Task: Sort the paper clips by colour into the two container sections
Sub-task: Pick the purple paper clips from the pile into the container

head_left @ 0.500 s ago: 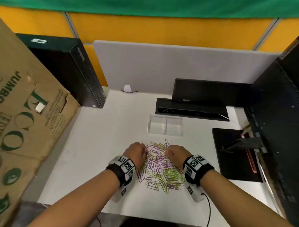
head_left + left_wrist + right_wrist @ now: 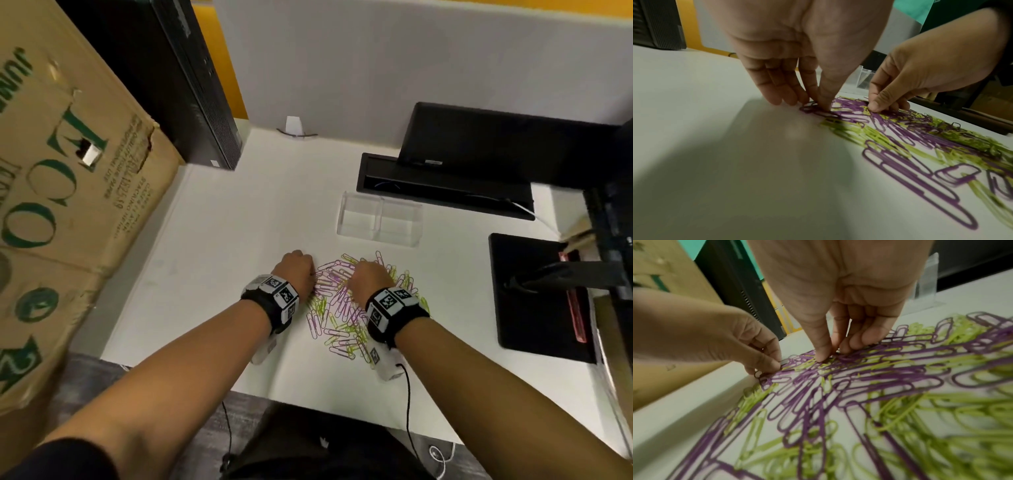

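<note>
- Pinching at the left edge of the paper clip pile (image 2: 346, 305) with the left hand (image 2: 297, 270), thumb and forefinger pressed together on a purple clip (image 2: 810, 108) in the left wrist view; remaining fingers (image 2: 777, 91) straight, tips near the desk.
- Pinching into the upper middle of the pile with the right hand (image 2: 368, 279), thumb and fingertips closed together on tangled clips in the right wrist view; which clip, cannot tell.
- Lying mixed, purple and yellow-green, in one loose heap at lower centre of the head view, on the white desk (image 2: 212, 246).
- Standing just above the heap in the head view, apart from it: clear container (image 2: 379, 219), two sections side by side, split by a thin wall.
- Filling the left of the head frame: cardboard box (image 2: 61, 192) with green print.
- Standing upper left, behind the box: black computer tower (image 2: 178, 75).
- Sitting upper right, beyond the container: black flat device (image 2: 445, 186).
- Occupying the right edge: black monitor base (image 2: 534, 294).
- Strapped on both wrists: black bands with square printed markers (image 2: 281, 291).
</note>
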Demonstrator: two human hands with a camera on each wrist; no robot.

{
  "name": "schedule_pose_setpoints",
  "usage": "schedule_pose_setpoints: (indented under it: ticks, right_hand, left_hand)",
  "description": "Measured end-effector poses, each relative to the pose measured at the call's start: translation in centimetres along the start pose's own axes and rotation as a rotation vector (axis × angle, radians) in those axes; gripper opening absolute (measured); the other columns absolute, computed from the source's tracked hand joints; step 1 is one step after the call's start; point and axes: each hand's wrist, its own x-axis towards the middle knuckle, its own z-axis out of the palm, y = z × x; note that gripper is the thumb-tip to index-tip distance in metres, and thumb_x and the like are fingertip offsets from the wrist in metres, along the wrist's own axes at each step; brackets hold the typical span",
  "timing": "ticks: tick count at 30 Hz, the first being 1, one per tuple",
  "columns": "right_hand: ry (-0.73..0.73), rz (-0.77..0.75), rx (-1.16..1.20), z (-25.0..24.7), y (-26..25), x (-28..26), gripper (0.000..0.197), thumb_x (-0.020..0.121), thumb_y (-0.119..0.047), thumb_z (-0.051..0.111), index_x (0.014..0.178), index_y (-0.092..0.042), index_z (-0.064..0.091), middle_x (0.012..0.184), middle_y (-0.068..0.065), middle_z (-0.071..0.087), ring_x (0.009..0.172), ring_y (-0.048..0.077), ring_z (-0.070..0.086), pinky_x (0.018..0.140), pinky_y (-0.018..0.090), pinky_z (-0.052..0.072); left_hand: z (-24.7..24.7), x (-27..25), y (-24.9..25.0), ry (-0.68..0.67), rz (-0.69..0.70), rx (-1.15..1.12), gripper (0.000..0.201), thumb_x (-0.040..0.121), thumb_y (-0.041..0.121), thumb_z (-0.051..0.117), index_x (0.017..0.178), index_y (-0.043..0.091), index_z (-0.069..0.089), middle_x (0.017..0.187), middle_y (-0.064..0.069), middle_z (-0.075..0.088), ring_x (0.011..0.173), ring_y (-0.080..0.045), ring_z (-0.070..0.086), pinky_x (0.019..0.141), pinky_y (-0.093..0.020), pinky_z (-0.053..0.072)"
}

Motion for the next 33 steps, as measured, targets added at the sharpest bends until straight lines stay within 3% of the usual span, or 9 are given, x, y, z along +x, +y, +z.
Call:
schedule_pose_setpoints:
  ticks: [4, 8, 13, 16, 19, 22, 24, 27, 33]
  right_hand:
    - [0.015, 0.032, 0.107, 0.1, 0.3, 0.2, 0.020, 0.090, -0.011, 0.052, 0.087, -0.001, 0.070, 0.091, 0.014, 0.070, 0.084, 0.028, 0.065, 0.068, 0.027, 0.050]
    - [0.087, 0.029, 0.236, -0.5, 1.1, -0.5, 0.023, 0.087, -0.003, 0.049, 0.087, 0.000, 0.072, 0.096, 0.016, 0.071, 0.089, 0.031, 0.066, 0.078, 0.035, 0.057]
    - [0.105, 0.016, 0.578, -1.1, 2.7, -0.5, 0.023, 0.090, -0.005, 0.051, 0.093, -0.010, 0.073, 0.085, 0.004, 0.068, 0.080, 0.022, 0.062, 0.076, 0.030, 0.050]
    - [0.009, 0.096, 0.857, -1.6, 2.9, 0.0, 0.023, 0.093, -0.007, 0.046, 0.088, -0.010, 0.068, 0.068, 0.006, 0.063, 0.063, 0.022, 0.060, 0.069, 0.037, 0.053]
    - [-0.031, 0.146, 1.067, -2.1, 2.4, 0.2, 0.016, 0.090, -0.008, 0.050, 0.080, -0.003, 0.062, 0.065, 0.008, 0.054, 0.052, 0.020, 0.051, 0.051, 0.029, 0.045]
    - [-0.010, 0.074, 0.777, -1.9, 2.3, 0.8, 0.022, 0.086, -0.028, 0.062, 0.073, -0.011, 0.061, 0.067, 0.005, 0.059, 0.057, 0.017, 0.052, 0.059, 0.028, 0.044]
    - [0.028, 0.009, 0.517, -1.8, 1.9, 1.0, 0.017, 0.083, -0.025, 0.064, 0.071, -0.013, 0.064, 0.073, 0.003, 0.063, 0.068, 0.019, 0.057, 0.068, 0.029, 0.046]
    - [0.077, -0.017, 0.247, -1.0, 1.1, 1.4, 0.025, 0.078, -0.011, 0.053, 0.054, -0.016, 0.050, 0.062, 0.004, 0.053, 0.064, 0.024, 0.052, 0.058, 0.031, 0.043]
    - [0.084, -0.029, 0.093, -0.2, 0.4, 2.0, 0.013, 0.082, -0.013, 0.055, 0.084, -0.009, 0.067, 0.089, 0.010, 0.071, 0.085, 0.028, 0.065, 0.067, 0.031, 0.050]
  left_hand:
    - [-0.5, -0.1, -0.3, -0.009, -0.037, -0.155, 0.012, 0.089, 0.013, 0.051, 0.097, 0.007, 0.058, 0.102, -0.009, 0.064, 0.095, -0.026, 0.060, 0.080, -0.033, 0.048]
    - [-0.6, -0.3, -0.9, 0.084, -0.080, -0.498, 0.009, 0.088, 0.007, 0.053, 0.085, 0.016, 0.055, 0.079, 0.006, 0.060, 0.069, -0.008, 0.057, 0.060, -0.009, 0.043]
    - [-0.8, 0.4, -0.9, 0.039, -0.118, -0.712, 0.025, 0.092, 0.007, 0.037, 0.093, 0.021, 0.058, 0.086, -0.006, 0.064, 0.082, -0.026, 0.064, 0.083, -0.034, 0.053]
    - [-0.8, 0.6, 0.0, 0.022, -0.120, -0.716, 0.034, 0.088, 0.001, 0.033, 0.077, 0.021, 0.058, 0.075, 0.000, 0.060, 0.076, -0.022, 0.060, 0.075, -0.031, 0.049]
    - [-0.7, 0.4, 1.1, 0.000, -0.024, -0.528, 0.025, 0.092, 0.008, 0.036, 0.083, 0.013, 0.059, 0.081, -0.001, 0.059, 0.073, -0.014, 0.052, 0.067, -0.027, 0.042]
    - [0.0, 0.4, 1.4, 0.006, 0.151, -0.290, 0.018, 0.092, 0.020, 0.046, 0.088, 0.009, 0.060, 0.086, -0.006, 0.058, 0.076, -0.020, 0.054, 0.070, -0.033, 0.045]
    - [0.5, 0.6, 1.2, -0.016, 0.225, -0.171, 0.011, 0.089, 0.020, 0.053, 0.094, 0.015, 0.062, 0.092, -0.003, 0.051, 0.080, -0.022, 0.056, 0.073, -0.032, 0.048]
    - [0.8, 0.7, 1.2, -0.021, 0.220, -0.095, 0.013, 0.089, 0.018, 0.055, 0.101, 0.018, 0.061, 0.102, -0.006, 0.051, 0.085, -0.026, 0.058, 0.077, -0.036, 0.052]
    - [0.4, 1.0, 1.6, -0.027, 0.234, -0.052, 0.018, 0.087, 0.012, 0.054, 0.104, 0.018, 0.061, 0.105, -0.009, 0.050, 0.085, -0.028, 0.059, 0.076, -0.036, 0.053]
